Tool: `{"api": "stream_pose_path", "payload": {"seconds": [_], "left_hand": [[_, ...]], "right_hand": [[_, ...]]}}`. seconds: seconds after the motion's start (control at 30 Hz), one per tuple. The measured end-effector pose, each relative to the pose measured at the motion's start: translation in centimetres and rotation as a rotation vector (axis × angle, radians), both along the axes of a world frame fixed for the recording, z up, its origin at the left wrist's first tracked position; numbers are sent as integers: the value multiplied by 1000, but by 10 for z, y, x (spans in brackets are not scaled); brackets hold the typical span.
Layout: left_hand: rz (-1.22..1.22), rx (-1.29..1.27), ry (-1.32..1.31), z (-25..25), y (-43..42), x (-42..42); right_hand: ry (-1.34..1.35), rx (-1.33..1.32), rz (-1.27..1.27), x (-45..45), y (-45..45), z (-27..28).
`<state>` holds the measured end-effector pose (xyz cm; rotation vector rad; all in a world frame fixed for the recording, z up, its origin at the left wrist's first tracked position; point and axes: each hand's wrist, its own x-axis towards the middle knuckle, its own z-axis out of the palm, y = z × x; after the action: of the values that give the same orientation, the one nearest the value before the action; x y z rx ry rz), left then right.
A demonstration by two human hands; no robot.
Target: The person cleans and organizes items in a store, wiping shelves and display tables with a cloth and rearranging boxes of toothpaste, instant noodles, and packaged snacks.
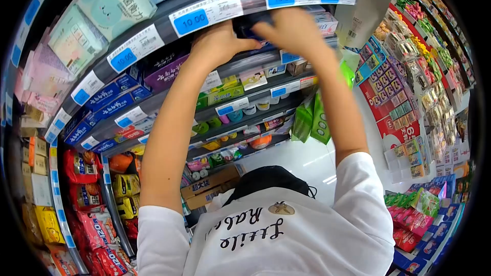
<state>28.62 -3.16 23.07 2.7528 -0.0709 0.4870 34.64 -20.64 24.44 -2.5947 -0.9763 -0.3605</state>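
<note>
- Dark boxes (247, 31) sit on the shelf just below the top row, in shadow under the curved shelf edge (252, 4), between the person's two hands.
- The left hand (217, 46) goes in palm down with its thumb turned inward; its fingers are hidden, so I can't tell whether it grips anything.
- The right hand (294, 30) bends in beside it, thumb toward the other; its fingertips are hidden too, and its grasp can't be told.
- Both wrists arch, probably because the overhanging edge leaves little headroom.
- Blue cartons (116, 92) lie stacked lengthwise, printed sides outward, presumably so shoppers can read them.
- These are crisp-cornered, likely card; the soft packs (116, 2) above look pillowy and smooth.
- Flat price labels (193, 19) line the edge, likely for easy reading.
</note>
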Motion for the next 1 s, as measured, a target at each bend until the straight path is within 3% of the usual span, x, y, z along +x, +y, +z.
{"api": "stream_pose_path", "payload": {"seconds": [0.2,0.33,0.4,0.47,0.53,0.6,0.7,0.73,0.83,0.93,1.0], "left_hand": [[-70,40,-109,-13,6,12],[-50,62,-93,-9,2,8],[-73,70,-107,-8,4,8],[-68,33,-40,-6,5,6],[-85,20,-4,1,2,-2],[34,125,32,13,-14,-22],[-103,316,-535,-22,-12,-37],[-133,217,-718,-35,-15,-44],[-209,90,-640,-77,-20,-90],[-273,-127,-390,-128,-21,-125],[-233,-202,-272,-155,-22,-143]], "right_hand": [[-170,177,-512,67,-85,-23],[-375,121,-483,32,-52,-32],[-452,285,-278,3,-28,-44],[-448,482,115,-35,-11,-44],[-337,641,238,-51,-6,-57],[-7,843,288,-72,-16,-72],[326,984,222,-95,-31,-115],[384,1031,150,-98,-30,-138],[297,1061,-47,-98,-21,-188],[168,1149,-90,-94,-1,-187],[-17,1024,7,-77,15,-192]]}}
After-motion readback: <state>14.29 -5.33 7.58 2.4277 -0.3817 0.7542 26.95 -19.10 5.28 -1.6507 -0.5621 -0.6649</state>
